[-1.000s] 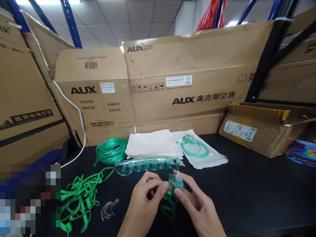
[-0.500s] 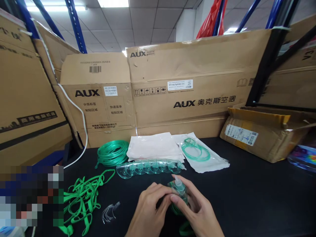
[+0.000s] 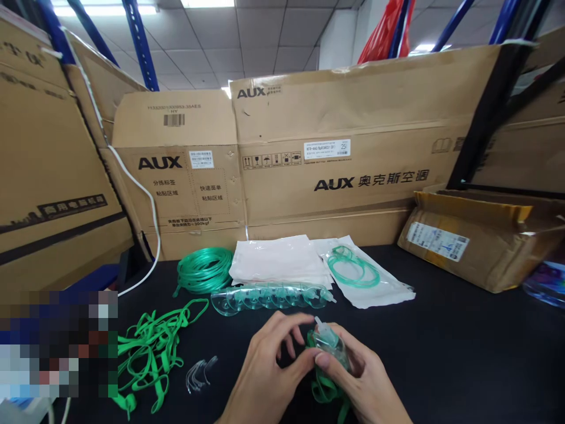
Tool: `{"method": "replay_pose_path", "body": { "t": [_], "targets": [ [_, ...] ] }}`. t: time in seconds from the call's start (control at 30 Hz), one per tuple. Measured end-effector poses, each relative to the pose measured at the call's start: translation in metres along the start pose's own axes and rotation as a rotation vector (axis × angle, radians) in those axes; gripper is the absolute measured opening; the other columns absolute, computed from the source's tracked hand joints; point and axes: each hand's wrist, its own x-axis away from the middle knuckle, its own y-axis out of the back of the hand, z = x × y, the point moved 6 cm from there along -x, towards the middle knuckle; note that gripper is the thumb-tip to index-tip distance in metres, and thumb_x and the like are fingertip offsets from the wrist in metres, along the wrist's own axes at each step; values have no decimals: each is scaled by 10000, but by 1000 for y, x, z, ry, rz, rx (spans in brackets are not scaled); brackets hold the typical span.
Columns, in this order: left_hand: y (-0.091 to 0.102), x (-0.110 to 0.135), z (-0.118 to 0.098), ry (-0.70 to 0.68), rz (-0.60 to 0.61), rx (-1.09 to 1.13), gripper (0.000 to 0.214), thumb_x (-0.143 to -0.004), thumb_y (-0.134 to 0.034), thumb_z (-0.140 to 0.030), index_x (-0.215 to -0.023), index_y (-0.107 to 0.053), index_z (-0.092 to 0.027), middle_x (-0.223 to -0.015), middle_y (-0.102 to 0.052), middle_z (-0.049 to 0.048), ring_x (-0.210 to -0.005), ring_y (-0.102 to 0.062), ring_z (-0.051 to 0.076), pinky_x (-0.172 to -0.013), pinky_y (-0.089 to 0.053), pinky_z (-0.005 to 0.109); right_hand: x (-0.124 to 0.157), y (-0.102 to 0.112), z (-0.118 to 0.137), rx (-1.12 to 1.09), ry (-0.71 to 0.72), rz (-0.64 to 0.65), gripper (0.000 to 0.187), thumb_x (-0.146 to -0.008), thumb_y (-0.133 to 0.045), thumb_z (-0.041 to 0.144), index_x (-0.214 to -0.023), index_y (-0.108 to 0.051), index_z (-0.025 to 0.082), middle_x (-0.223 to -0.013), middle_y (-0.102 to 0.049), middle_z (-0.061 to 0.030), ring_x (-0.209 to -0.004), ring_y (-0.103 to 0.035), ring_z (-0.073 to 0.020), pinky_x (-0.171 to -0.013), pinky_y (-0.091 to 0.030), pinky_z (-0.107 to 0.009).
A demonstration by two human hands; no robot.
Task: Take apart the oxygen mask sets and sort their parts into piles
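A clear green face mask with a white nozzle is held over the black table near its front edge. My right hand wraps around it from the right, thumb across the front. My left hand pinches at the mask's left side, where a green elastic strap hangs down. Just beyond lies a row of several nested masks.
A pile of green straps and small clear clips lie at the left. A coil of green tubing, flat white pouches and a bagged set sit further back. Cardboard boxes wall the rear; a brown parcel stands right.
Both hands have drawn slightly toward me and right with the mask. The mask is turned so its nozzle points up-left, and the strap now hangs below it.
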Motion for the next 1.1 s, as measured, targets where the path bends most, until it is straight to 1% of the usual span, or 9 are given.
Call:
{"method": "replay_pose_path", "body": {
  "t": [0.07,0.13,0.23,0.33,0.5,0.67,0.87,1.0,1.1],
  "targets": [
    [-2,-1,-2,-30,7,33,207,-901,-700,-258,-1093,-769,-292,-888,-659,7,-681,-556,130,-596,-411,221,-1,1,-3,2,-2,-9,345,-786,-819,497,-968,-738,215,-868,-697,-19,-847,-627,-199,-758,-500,-242],
    [-2,-1,1,-29,-63,71,150,-868,-724,-230,-996,-793,-266,-862,-678,10,-665,-558,129,-582,-410,220,-2,3,-6,14,-5,-19,367,-786,-817,512,-984,-722,218,-876,-695,-19,-859,-631,-201,-755,-502,-238],
    [-5,0,11,58,-124,169,58,-846,-742,-249,-887,-763,-213,-795,-693,9,-658,-603,136,-585,-451,213,-2,5,-8,26,6,-46,383,-814,-786,540,-1004,-691,221,-894,-675,-16,-889,-625,-198,-780,-501,-230],
    [-10,1,14,122,-96,229,89,-889,-700,-260,-837,-733,-195,-771,-712,11,-692,-663,150,-645,-511,211,-2,4,-6,-25,12,-86,365,-846,-743,561,-978,-667,229,-852,-632,-1,-855,-610,-188,-781,-509,-231],
    [-18,3,-2,-116,29,63,84,-901,-687,-213,-950,-752,-192,-866,-711,34,-769,-673,155,-733,-537,211,-6,7,-6,-107,-9,-165,364,-821,-775,532,-997,-661,234,-860,-647,-6,-878,-641,-208,-800,-535,-248],
    [-26,1,12,-122,26,-55,50,-904,-672,-199,-937,-709,-188,-859,-687,32,-735,-660,152,-707,-539,218,-11,3,-12,-146,-57,-123,522,-738,-858,514,-1147,-679,245,-1037,-750,-56,-1032,-691,-260,-851,-564,-259],
    [-22,-3,18,-98,-18,-235,25,-888,-679,-176,-884,-693,-196,-814,-681,16,-725,-657,165,-715,-516,248,-10,-6,-15,-261,-110,-216,578,-765,-797,606,-1217,-693,262,-1121,-773,-64,-1151,-687,-295,-911,-587,-307],
    [-17,-4,4,-52,65,-308,74,-844,-758,-220,-916,-743,-211,-852,-702,9,-750,-678,170,-704,-513,241,-15,2,-11,-146,-64,-201,648,-723,-847,566,-1267,-677,257,-1186,-767,-79,-1187,-680,-310,-977,-562,-312],
    [10,-12,-12,-75,135,-367,157,-896,-742,-393,-995,-768,-275,-916,-745,-18,-799,-706,158,-743,-523,225,-16,17,-4,-16,21,-196,622,-715,-850,560,-1241,-702,264,-1280,-736,-67,-1276,-627,-308,-1041,-524,-293]
  ]
}}
